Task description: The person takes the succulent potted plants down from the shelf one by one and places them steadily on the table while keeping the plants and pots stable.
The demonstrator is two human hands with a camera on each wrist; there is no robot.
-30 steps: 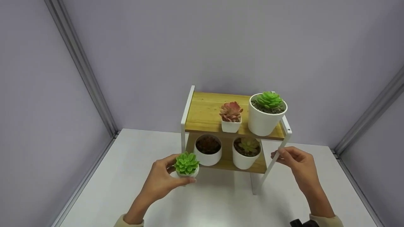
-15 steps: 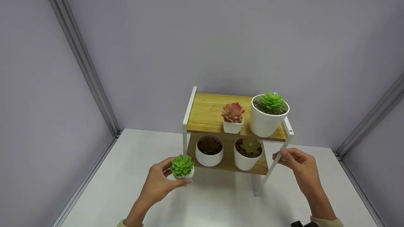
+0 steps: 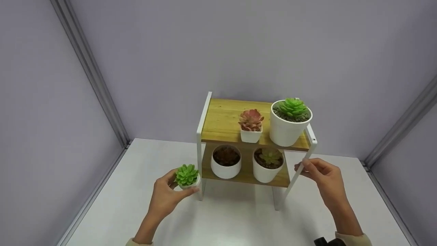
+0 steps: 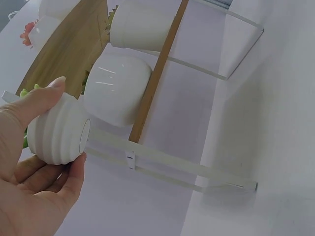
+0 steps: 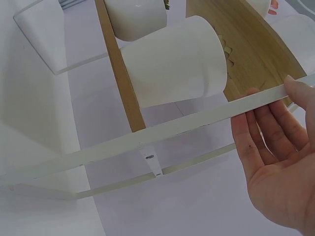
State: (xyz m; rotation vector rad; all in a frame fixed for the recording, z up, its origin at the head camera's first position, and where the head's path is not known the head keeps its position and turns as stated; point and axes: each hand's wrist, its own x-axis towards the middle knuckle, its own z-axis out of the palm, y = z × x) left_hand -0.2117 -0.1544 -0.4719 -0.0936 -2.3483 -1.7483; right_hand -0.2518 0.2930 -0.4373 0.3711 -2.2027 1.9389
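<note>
Beside the shelf [image 3: 220, 118], left fingers [image 4: 74, 181] grip a potted succulent [image 3: 187, 176]

The head view looks forward and down at the shelf [image 3: 222, 118], near mid-frame; nearer, tilted wrist views flank it, sharing its lower board [image 4: 158, 76].

Head view: muted, even light, apparently from above; grey-lilac cast on the wall [image 3: 239, 48]; bright patch on the bench [image 3: 227, 218], front centre; lower shelf [image 3: 246, 172] shaded; fine detail soft. Wrist views: paler, low contrast; diffuse bench shadows; streaked highlights on a round white pot [image 4: 118, 101], left wrist; upper board [image 5: 256, 54] seemingly lens-bowed, right wrist.
</note>
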